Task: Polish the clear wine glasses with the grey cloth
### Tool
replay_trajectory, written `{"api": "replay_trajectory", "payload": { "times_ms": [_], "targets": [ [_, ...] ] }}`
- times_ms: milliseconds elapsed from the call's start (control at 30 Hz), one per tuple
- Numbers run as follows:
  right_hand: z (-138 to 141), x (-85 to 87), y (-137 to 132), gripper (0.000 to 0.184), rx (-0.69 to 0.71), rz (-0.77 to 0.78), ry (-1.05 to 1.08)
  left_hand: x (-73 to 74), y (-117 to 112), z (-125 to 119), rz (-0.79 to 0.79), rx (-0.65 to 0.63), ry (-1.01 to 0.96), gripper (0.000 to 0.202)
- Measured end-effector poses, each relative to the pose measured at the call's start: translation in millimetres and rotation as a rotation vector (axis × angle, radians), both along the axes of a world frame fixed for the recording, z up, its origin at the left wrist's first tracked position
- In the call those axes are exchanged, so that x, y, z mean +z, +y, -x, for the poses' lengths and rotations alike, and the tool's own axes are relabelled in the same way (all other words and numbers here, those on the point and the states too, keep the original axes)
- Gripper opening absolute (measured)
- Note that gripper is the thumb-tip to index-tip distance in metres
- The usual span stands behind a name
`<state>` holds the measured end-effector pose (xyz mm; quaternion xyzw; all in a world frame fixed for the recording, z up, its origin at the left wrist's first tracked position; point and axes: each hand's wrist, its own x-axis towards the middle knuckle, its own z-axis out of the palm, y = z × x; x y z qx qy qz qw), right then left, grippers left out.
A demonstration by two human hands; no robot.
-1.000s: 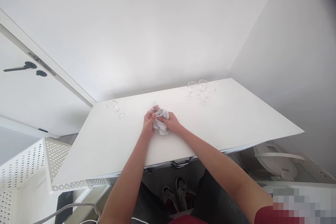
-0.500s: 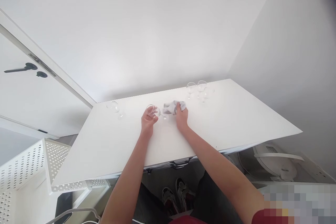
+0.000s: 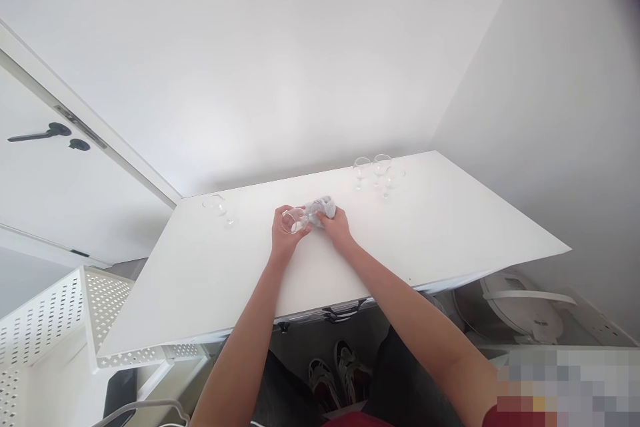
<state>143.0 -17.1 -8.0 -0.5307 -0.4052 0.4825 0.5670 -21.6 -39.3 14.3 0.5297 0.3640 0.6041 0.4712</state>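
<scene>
My left hand is closed around the bowl of a clear wine glass, which lies tilted with its rim toward the left. A pale grey cloth is gripped in my right hand and wraps the stem end of that glass. The cloth hides the glass's foot. Both hands are close together above the middle of the white table.
Three more wine glasses stand at the table's back right. Another stemmed glass is at the back left. A perforated white basket sits beside the left edge, and a white appliance lies below the right side.
My right hand has brought the cloth leftward onto the glass's stem end, covering the foot. The glass in my left hand has tipped closer to horizontal.
</scene>
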Motion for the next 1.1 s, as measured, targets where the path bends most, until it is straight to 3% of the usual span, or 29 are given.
{"api": "replay_trajectory", "payload": {
  "times_ms": [100, 267, 500, 667, 900, 967, 1067, 1100],
  "targets": [
    [-4, 1.6, -2, 0.042, -0.06, 0.038, 0.055, 1.6, 0, 1, 0.022, -0.02, 0.025, 0.067],
    [0, 3.0, -1, 0.042, 0.072, -0.008, 0.237, 3.3, -1, 2, 0.046, -0.082, 0.01, 0.066],
    [-3, -4.6, 2, 0.045, -0.077, 0.007, 0.113, 2.1, -2, 1, 0.012, -0.046, 0.045, 0.067],
    [-2, -2.9, 0, 0.045, -0.01, 0.001, 0.085, 3.0, -1, 1, 0.015, -0.04, 0.009, 0.064],
    [-5, 4.2, -8, 0.043, -0.056, 0.008, 0.06, -6.4, 6, 8, 0.01, 0.093, -0.127, 0.066],
    [-6, 7.2, -12, 0.039, -0.032, -0.035, -0.009, -9.8, 10, 11, 0.033, 0.168, -0.157, 0.067],
    [-2, 9.4, -19, 0.023, 0.065, -0.21, -0.25, -12.4, 12, 13, 0.04, 0.232, -0.126, 0.068],
    [0, 9.3, -21, 0.026, 0.119, -0.275, -0.347, -12.5, 12, 13, 0.036, 0.234, -0.106, 0.067]
  ]
}}
